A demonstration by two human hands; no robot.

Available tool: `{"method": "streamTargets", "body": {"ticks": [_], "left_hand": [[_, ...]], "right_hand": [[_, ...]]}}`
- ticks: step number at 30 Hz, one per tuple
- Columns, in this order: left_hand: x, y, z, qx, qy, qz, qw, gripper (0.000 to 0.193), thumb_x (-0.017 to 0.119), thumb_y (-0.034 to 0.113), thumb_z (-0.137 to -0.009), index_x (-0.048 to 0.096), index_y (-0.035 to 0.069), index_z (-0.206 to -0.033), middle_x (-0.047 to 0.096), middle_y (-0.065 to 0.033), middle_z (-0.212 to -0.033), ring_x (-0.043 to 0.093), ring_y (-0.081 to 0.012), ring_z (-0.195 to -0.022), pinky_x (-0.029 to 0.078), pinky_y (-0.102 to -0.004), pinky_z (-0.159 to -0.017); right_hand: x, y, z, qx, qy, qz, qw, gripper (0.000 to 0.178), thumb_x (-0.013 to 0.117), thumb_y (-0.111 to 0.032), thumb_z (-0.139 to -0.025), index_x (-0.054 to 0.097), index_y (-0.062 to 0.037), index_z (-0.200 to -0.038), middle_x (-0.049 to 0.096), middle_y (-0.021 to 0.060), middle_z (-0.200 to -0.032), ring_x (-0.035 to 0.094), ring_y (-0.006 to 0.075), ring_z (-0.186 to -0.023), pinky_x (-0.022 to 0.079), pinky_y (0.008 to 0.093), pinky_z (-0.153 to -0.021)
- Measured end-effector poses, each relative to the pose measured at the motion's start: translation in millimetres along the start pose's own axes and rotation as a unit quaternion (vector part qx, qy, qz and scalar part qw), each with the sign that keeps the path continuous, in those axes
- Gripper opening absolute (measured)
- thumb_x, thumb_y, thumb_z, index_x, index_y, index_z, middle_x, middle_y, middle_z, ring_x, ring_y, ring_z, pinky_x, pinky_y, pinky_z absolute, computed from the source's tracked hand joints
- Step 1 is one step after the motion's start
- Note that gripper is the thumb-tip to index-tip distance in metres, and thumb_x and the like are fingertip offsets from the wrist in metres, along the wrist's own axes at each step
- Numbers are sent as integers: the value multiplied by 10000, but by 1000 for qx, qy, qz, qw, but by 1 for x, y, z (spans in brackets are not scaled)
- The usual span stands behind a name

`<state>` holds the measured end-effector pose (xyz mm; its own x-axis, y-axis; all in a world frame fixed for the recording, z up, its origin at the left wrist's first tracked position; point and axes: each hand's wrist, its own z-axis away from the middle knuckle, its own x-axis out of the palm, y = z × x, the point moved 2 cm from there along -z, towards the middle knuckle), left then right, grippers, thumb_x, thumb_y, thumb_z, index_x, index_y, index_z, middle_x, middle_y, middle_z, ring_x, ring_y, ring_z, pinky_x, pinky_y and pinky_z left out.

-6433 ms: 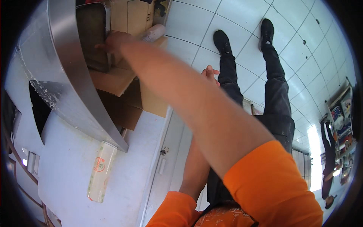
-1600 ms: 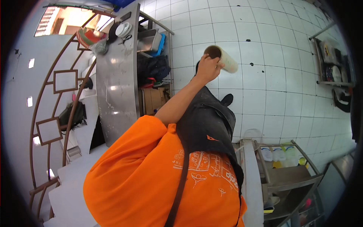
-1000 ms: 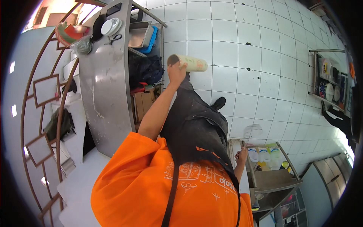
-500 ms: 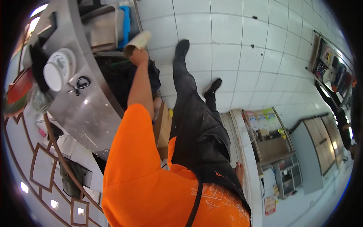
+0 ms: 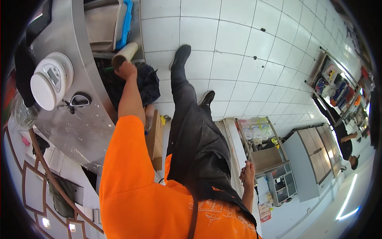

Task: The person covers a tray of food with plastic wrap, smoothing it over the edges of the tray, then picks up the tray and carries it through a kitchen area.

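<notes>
My left hand point(image 5: 126, 71) is closed round the brown end of a cream-coloured cylinder point(image 5: 129, 51), its arm stretched out ahead. The cylinder tilts toward the far right, just above a black plastic-like bundle point(image 5: 148, 85) beside the steel counter. Close beyond it stands a metal container point(image 5: 101, 26) with a blue edge piece point(image 5: 126, 24). My right hand point(image 5: 247, 173) is raised at my right side with its fingers curled. A thin, rod-like thing point(image 5: 248, 157) shows at those fingers; its kind is too small to make out.
On the steel counter point(image 5: 85, 137) at left sit a white scale point(image 5: 51, 79) and a small dark-rimmed object point(image 5: 80, 99). A cardboard box point(image 5: 155, 137) stands near my legs. White tiles point(image 5: 234, 40) cover the floor. Shelving point(image 5: 270, 159), a grey cabinet point(image 5: 310, 159) and another person point(image 5: 344, 147) are at right.
My left hand has moved the cylinder leftward, from over the floor tiles to beside the metal container. My right hand has risen from behind the apron into fuller view. The whole view has shifted.
</notes>
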<state>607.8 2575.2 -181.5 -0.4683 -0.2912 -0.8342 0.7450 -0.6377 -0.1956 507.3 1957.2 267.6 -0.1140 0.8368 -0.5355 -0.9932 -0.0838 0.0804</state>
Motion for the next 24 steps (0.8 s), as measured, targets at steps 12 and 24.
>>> {"method": "streamTargets", "body": {"ticks": [12, 24], "left_hand": [[-38, 3, -1, -228, 94, 121, 962, 468, 633, 320, -788, 578, 87, -1191, 624, -137, -1206, 564, -332, -1174, 314, -602, -1052], [-47, 193, 185, 292, -217, 398, 842, 249, 608, 314, -909, 682, 99, -1011, 709, -128, -1006, 671, -278, -978, 513, -386, -878]], "right_hand": [[35, 6, -21, 9, 81, 137, 987, 594, 315, -457, -1040, 643, 1, -849, 469, 5, -544, 415, 103, -395, 329, 274, -367], [-25, -20, 7, -452, 100, -277, 842, 281, 647, -169, -933, 394, -50, -962, 540, 66, -697, 488, 118, -430, 422, 262, -392]]}}
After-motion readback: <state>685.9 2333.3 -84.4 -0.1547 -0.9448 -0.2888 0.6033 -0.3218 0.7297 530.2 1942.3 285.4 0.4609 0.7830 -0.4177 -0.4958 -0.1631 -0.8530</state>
